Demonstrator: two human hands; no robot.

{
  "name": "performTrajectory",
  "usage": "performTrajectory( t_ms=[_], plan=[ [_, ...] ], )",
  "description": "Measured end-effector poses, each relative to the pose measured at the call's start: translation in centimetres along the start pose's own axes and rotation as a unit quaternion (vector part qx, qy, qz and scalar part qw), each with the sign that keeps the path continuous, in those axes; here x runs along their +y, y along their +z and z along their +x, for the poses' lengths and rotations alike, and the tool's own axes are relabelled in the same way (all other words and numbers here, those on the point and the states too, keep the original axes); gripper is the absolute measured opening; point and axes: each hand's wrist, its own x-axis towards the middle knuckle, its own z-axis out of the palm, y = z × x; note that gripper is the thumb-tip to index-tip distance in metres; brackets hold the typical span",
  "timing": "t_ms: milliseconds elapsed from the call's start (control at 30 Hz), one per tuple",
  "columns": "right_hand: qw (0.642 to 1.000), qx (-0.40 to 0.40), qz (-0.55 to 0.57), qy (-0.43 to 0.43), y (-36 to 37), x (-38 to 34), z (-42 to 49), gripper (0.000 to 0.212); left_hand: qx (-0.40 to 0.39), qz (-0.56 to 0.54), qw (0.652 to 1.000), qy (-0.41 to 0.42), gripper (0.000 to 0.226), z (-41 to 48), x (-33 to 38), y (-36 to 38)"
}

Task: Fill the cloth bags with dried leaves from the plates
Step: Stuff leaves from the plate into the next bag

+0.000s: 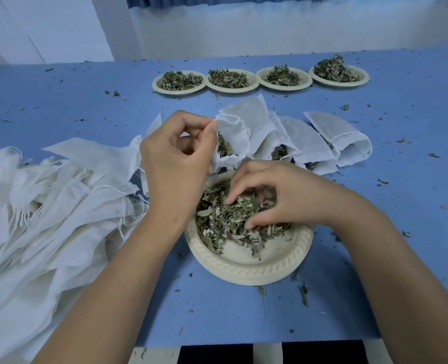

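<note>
A cream paper plate (246,269) lies in front of me with a heap of dried leaves (225,222) on it. My left hand (175,158) pinches the rim of a small white cloth bag (233,137) and holds its mouth open just above the plate's far edge; some leaves show inside. My right hand (272,193) reaches down into the leaf heap with curled fingers closing on leaves. Behind the held bag lie several more white bags (309,143), some with leaves showing at their mouths.
A big pile of empty white cloth bags (47,206) covers the table's left side. Several plates heaped with dried leaves (259,78) stand in a row at the back. Leaf crumbs are scattered over the blue tabletop (401,179). The near table edge runs along the bottom.
</note>
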Motion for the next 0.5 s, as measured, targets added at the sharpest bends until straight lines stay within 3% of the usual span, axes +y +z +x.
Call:
performTrajectory(
  t_ms=[133,300,500],
  plan=[
    [0.997,0.072,0.01,0.007,-0.4,-0.1,0.0,0.025,0.003,0.0,1.0,-0.001,0.019,0.0,0.0,0.0],
    [0.975,0.149,0.159,-0.035,-1.5,0.0,-0.9,0.021,-0.001,-0.002,1.0,-0.007,0.019,0.0,0.1,0.0],
    [0.902,0.31,0.262,-0.146,-0.9,-1.0,-0.4,0.033,-0.063,0.008,0.998,-0.013,0.018,-0.3,-0.1,0.2]
  ],
)
